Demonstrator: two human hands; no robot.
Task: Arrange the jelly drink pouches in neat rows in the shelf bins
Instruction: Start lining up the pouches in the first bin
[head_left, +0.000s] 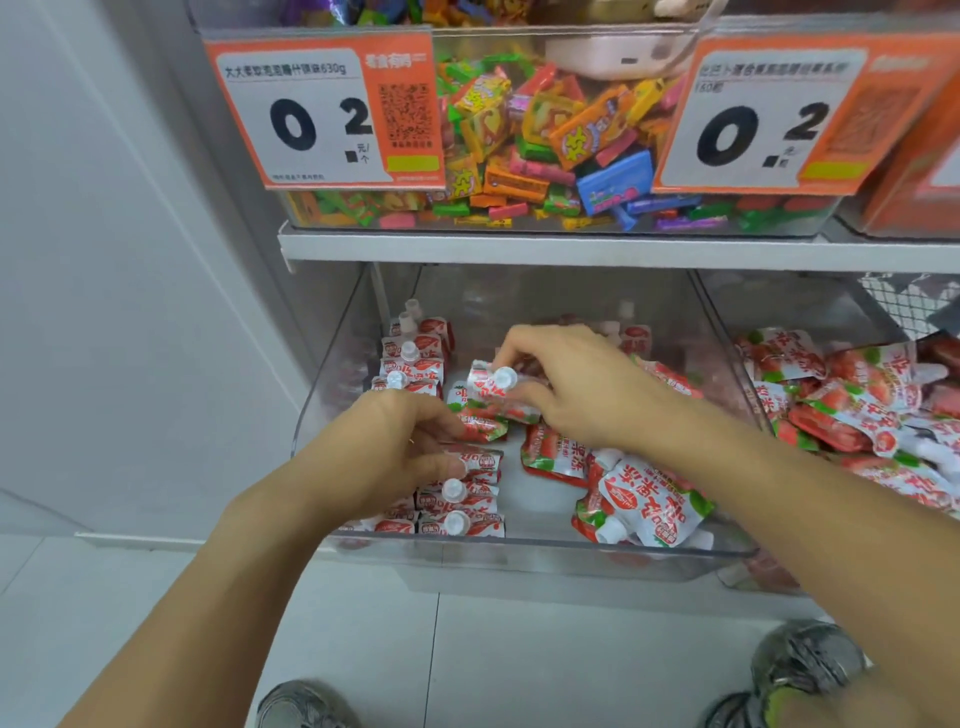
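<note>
Head view, right hand pinching jelly pouch over clear bin, left hand gripping row pouch.

bare forearms, no sleeves visible; grey mottled sneakers, yellow-green accent.

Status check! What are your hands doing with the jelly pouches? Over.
Right hand holds a pouch. Left hand on the left row. Loose pouches wait at right.
</note>
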